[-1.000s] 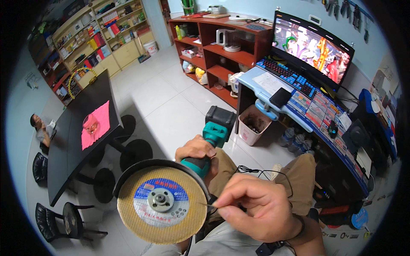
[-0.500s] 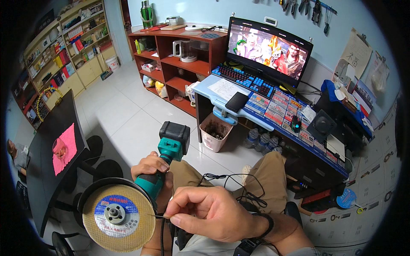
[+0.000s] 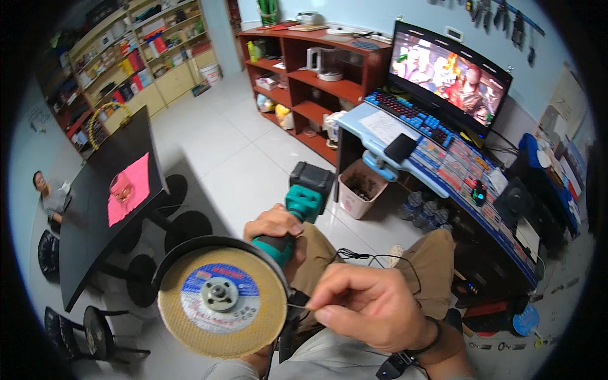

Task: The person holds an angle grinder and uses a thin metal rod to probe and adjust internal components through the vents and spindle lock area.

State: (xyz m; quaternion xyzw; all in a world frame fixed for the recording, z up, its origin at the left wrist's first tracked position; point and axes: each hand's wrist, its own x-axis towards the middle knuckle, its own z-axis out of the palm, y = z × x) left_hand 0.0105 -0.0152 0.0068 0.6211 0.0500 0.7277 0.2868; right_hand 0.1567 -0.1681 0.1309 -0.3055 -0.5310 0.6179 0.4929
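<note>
My left hand [image 3: 273,223] is wrapped round the green and black body of a cordless angle grinder [image 3: 303,201], its black battery [image 3: 312,180] pointing away from me. A yellowish cutting disc [image 3: 180,320] with a blue and silver label faces up on the grinder, under a black guard [image 3: 190,246]. Close by the disc's right edge, my right hand [image 3: 373,307] pinches a thin, needle-like metal piece [image 3: 296,306] between thumb and forefinger. The piece points left toward the disc; whether its tip touches the rim I cannot tell.
To the left stands a black table [image 3: 88,202] with a pink cloth [image 3: 140,190]; a person [image 3: 52,193] is beyond it. A desk with a monitor [image 3: 448,79] and keyboard [image 3: 437,130] is on the right. A bin [image 3: 361,206] and black cables [image 3: 354,255] are ahead.
The view has turned left, so the room appears shifted right. Both hands keep their holds. The thin piece's tip overlapped the disc's edge in view before; now it shows at the rim.
</note>
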